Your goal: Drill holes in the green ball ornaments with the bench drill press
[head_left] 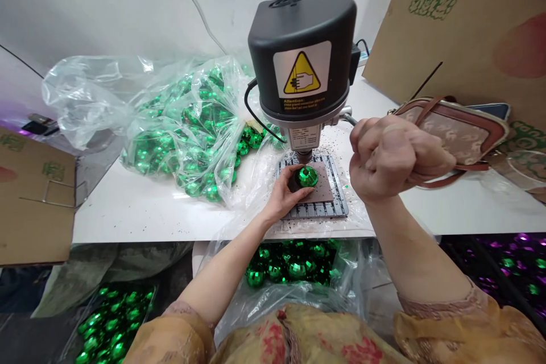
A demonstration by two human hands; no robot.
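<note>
A shiny green faceted bauble (pixel 307 176) sits under the chuck of a black bench drill (pixel 302 51), on a brown pad (pixel 321 189) atop a slotted metal base plate (pixel 314 211). My left hand (pixel 284 192) cups the bauble's side and steadies it on the pad. The chuck's tip (pixel 304 156) is right above the bauble, and its contact point is hidden. Raised in a fist, my right hand (pixel 396 157) grips the drill's feed lever (pixel 351 119), and most of the lever is hidden inside my fingers.
A clear plastic bag of green baubles (pixel 183 131) lies left of the drill on the white table (pixel 128 207). Dark specks surround the base. More green baubles lie below the table edge. A brown handbag (pixel 447 136) and cardboard sheets (pixel 443 28) stand at the right.
</note>
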